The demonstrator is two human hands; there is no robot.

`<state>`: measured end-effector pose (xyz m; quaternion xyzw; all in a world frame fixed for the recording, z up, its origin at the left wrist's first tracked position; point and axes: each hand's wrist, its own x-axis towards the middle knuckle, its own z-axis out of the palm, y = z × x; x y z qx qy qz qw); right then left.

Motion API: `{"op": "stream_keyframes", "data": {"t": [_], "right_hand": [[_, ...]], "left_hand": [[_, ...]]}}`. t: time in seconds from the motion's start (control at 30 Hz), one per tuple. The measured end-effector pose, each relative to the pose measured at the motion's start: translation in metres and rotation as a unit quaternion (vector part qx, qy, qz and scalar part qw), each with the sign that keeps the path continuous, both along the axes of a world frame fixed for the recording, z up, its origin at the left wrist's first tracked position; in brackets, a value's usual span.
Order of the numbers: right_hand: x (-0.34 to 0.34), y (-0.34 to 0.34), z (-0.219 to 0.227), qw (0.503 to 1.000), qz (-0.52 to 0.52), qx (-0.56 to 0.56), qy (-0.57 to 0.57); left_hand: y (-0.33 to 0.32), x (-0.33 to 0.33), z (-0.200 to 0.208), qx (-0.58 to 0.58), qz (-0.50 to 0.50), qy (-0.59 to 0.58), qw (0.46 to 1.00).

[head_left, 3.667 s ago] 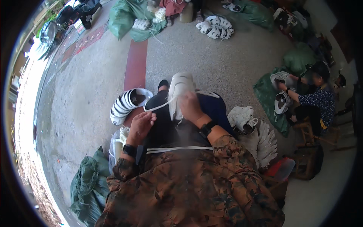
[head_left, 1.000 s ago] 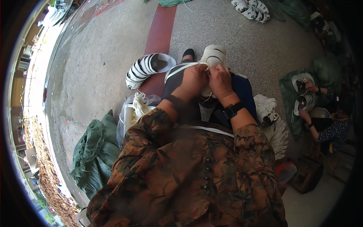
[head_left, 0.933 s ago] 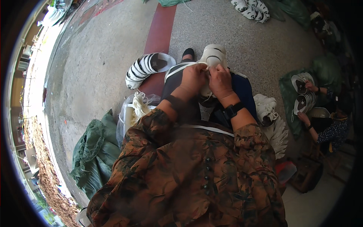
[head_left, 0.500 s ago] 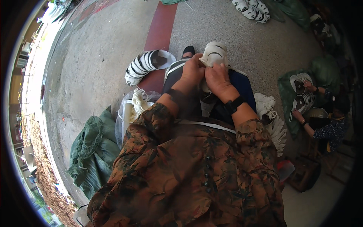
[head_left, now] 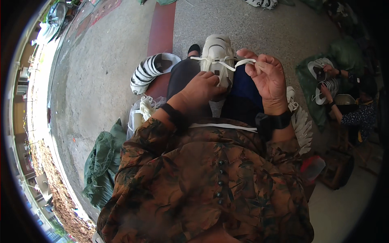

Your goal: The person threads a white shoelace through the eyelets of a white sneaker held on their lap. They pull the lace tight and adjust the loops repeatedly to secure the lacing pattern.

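Lap (head_left: 182, 77): carried the shoe (head_left: 216, 46) at its far edge.
Shoe: was cream, toe pointing away.
Right hand (head_left: 267, 79): pinched the lace (head_left: 245, 62).
Left hand (head_left: 201, 86): curled against the shoe's near part; its grip I could not tell.
Lace: crossed the shoe.

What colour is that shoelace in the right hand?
The shoelace in the right hand is white; the head view shows it best.

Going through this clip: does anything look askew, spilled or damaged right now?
Nothing stands out as spilled or damaged. The off-white shoe looks intact on the person's lap, the left hand against it. Its lace has uneven sides: a short end pokes out at the left, while the right hand pinches the other.
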<state>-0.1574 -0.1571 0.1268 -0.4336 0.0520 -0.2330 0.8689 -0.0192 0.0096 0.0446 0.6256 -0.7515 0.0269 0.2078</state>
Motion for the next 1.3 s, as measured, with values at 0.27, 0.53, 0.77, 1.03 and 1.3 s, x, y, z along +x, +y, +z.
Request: {"op": "stream_keyframes", "data": {"t": [0.27, 0.53, 0.77, 1.03, 1.3], "right_hand": [[0.007, 0.005, -0.043, 0.996, 0.009, -0.049, 0.078], [0.017, 0.003, -0.081, 0.991, -0.033, -0.027, 0.124], [0.023, 0.009, -0.088, 0.976, -0.059, -0.172, 0.117], [0.028, 0.022, -0.071, 0.969, -0.039, -0.198, 0.141], [0.034, 0.024, -0.06, 0.848, -0.255, -0.459, 0.068]], "left_hand": [[-0.003, 0.003, -0.001, -0.034, -0.056, 0.05, 0.997], [-0.001, -0.005, 0.001, -0.046, -0.005, 0.142, 0.989], [-0.01, -0.011, 0.009, -0.096, 0.054, 0.332, 0.937], [-0.024, -0.011, 0.018, -0.088, 0.196, 0.567, 0.795], [-0.022, -0.005, 0.016, -0.143, 0.173, 0.613, 0.758]]}}
